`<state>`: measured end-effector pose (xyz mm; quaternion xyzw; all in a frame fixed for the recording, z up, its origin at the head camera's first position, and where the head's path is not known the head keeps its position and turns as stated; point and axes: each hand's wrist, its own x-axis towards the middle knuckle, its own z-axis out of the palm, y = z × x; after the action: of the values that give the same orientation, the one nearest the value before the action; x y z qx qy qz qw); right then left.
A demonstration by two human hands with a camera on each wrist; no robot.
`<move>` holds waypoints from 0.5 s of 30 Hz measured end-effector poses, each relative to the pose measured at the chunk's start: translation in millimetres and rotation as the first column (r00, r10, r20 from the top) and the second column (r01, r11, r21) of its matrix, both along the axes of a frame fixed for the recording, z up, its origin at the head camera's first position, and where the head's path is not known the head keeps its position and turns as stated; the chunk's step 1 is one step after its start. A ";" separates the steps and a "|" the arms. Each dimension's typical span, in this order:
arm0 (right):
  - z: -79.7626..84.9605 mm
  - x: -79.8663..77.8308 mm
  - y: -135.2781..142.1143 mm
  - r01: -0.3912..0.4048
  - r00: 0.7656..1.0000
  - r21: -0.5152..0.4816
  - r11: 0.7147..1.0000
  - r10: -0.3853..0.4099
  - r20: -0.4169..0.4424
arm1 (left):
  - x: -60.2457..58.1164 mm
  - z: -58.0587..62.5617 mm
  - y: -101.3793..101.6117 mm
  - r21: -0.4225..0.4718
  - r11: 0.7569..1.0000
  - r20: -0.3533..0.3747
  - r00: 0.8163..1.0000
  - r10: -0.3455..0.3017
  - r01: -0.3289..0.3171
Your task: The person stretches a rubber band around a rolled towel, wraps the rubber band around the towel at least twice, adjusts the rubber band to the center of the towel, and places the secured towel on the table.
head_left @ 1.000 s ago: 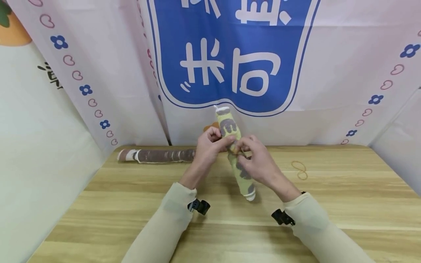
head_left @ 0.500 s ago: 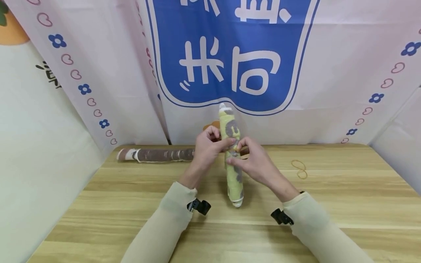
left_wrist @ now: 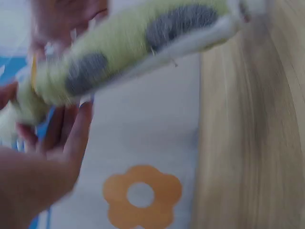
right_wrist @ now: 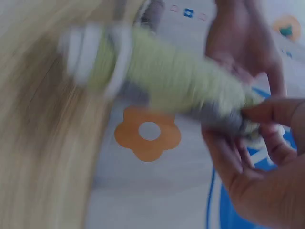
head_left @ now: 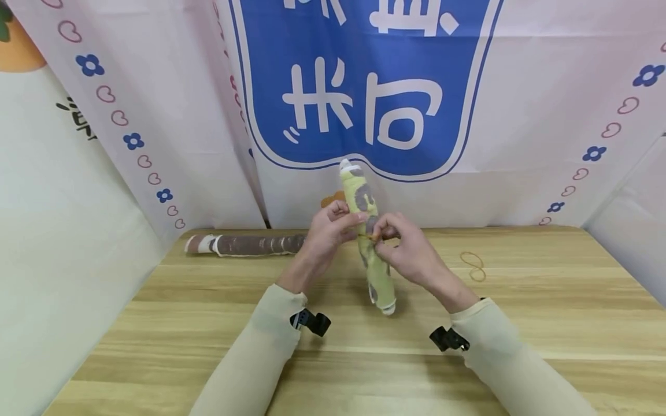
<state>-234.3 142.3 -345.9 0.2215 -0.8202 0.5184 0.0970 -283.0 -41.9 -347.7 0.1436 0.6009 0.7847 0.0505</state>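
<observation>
A rolled-up towel (head_left: pixel 381 280), yellow-green with grey patches and white ends, is held up at a tilt over the table in the head view. My left hand (head_left: pixel 328 234) grips it at mid-length from the left, thumb across the front. From the right, my right hand (head_left: pixel 408 247) pinches a thin orange-yellow rubber band (head_left: pixel 366 236) at the towel's middle. In the left wrist view the rubber band (left_wrist: pixel 33 71) lies across the roll where it narrows. The right wrist view shows the towel (right_wrist: pixel 176 71) blurred, with fingers of both hands around its far part.
Behind my left hand, a brown rolled towel (head_left: pixel 255 245) with a white section lies along the table's back edge. A second rubber band (head_left: pixel 473 266), twisted into a figure eight, rests on the wooden table (head_left: pixel 364 370) at right. A printed cloth (head_left: pixel 520 115) hangs behind.
The towel's lower end swung left and then back right, and the roll has turned so different patches face me. Both hands stay at its middle; the rubber band shows more clearly now.
</observation>
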 end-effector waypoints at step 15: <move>0.9 2.5 -2.2 0.078 0.994 0.091 0.993 -0.085 0.071 | 4.1 -1.1 7.0 -0.080 0.983 -0.078 0.984 0.161 -0.167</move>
<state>-231.8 140.1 -345.0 0.1723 -0.8537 0.4853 0.0777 -278.9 -35.0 -348.8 0.1192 0.6453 0.7540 -0.0296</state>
